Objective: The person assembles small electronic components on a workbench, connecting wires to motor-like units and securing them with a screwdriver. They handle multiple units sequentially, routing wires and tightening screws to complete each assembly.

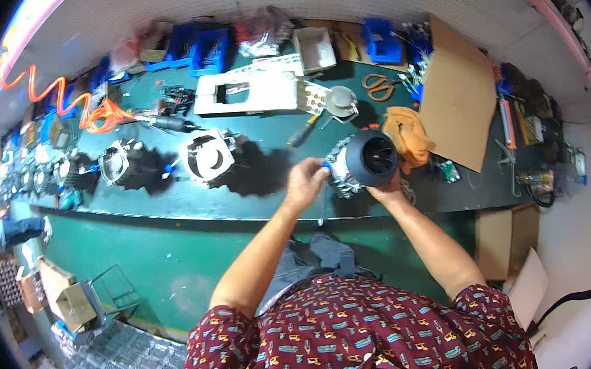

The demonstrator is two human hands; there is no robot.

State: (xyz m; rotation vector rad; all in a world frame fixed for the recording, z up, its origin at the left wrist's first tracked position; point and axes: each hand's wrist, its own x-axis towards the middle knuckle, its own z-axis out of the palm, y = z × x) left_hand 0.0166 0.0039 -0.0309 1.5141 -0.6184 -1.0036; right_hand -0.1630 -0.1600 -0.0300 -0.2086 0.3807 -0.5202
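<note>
At the bench's front edge I hold a unit with a black, round-mouthed housing (371, 155) and a silvery, ragged-looking body; dark vanes or blades show inside its mouth. My left hand (306, 183) pinches a small blue part on the left side of the unit. From below and the right, my right hand (389, 187) grips the black housing, its fingers partly hidden behind it. Close by lie an orange cloth (408, 135) on the right and a yellow-handled screwdriver (302, 131) to the left.
Similar units with white square frames (208, 156) stand in a row leftward along the dark bench (269, 206). Behind are a white box (247, 92), orange-handled scissors (378, 87) and blue bins (209, 52). A cardboard sheet (456, 93) leans at right. Another person (6, 232) is far left.
</note>
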